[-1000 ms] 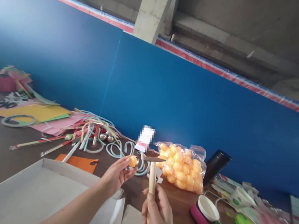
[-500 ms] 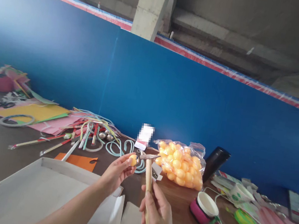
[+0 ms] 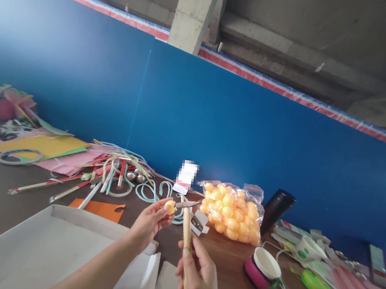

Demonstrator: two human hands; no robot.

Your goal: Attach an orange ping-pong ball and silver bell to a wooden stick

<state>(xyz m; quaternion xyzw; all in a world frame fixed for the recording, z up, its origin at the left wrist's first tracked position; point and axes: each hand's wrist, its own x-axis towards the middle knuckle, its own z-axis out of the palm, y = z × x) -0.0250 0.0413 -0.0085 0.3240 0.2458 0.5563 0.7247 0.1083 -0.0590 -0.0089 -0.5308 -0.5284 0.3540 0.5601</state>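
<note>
My left hand [image 3: 148, 225] pinches a small orange ball [image 3: 170, 207] between thumb and fingertips, held up over the brown table. My right hand [image 3: 197, 278] is wrapped round the wooden handle of a small hammer [image 3: 186, 225]. The hammer's metal head [image 3: 187, 204] points left and touches the ball or sits just beside it. A clear plastic bag of several more orange balls [image 3: 232, 212] lies on the table right of the hammer.
A shallow white tray [image 3: 43, 248] fills the near left. Coloured paper sheets, sticks, cords and tape rings [image 3: 105, 171] are scattered at the back left. A black cup [image 3: 276, 211], a pink-and-white bowl [image 3: 262, 268] and a green tape roll [image 3: 316, 286] stand right. A blue wall [image 3: 217, 119] backs the table.
The hammer has shifted left, its head closing from a gap onto the ball. Both hands drifted slightly left in the picture.
</note>
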